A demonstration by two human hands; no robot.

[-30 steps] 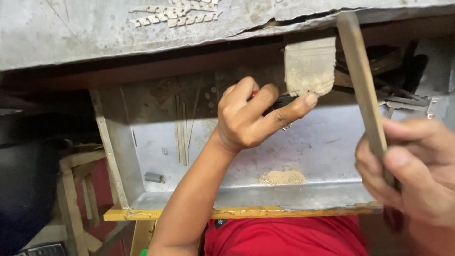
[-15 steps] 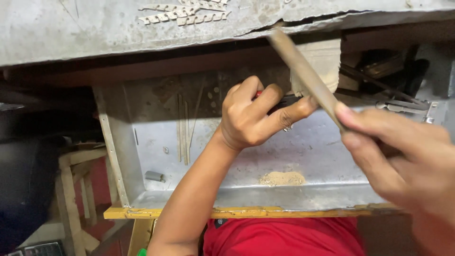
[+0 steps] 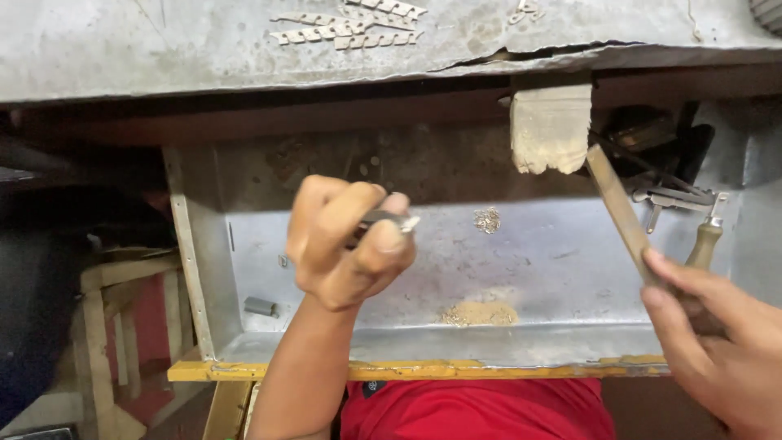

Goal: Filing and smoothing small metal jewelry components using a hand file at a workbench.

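Looking down from the head view, one entry per item.

Left hand: at centre, clenched in a fist round a small metal piece, whose pale tip pokes out toward 3 o'clock between thumb and forefinger.

Right hand: at 4 o'clock, grasping a flat metal file; the blade slants up toward 11 o'clock, its tip just below the wooden peg. The file and the small metal piece are well apart.

Wooden peg: pale, worn block hanging from the bench edge at 1 o'clock.

Metal tray: open drawer-like catch pan under the bench, grey sheet metal, yellow front rail at 6 o'clock.

Contents of tray: heap of tan filings at 5 o'clock of centre; small cluster of metal bits right of the left hand; short grey cylinder at 8 o'clock; tools with a wooden handle at 3 o'clock.

Bench top: rows of small toothed metal strips at 12 o'clock.

Red garment: at 6 o'clock, below the rail.
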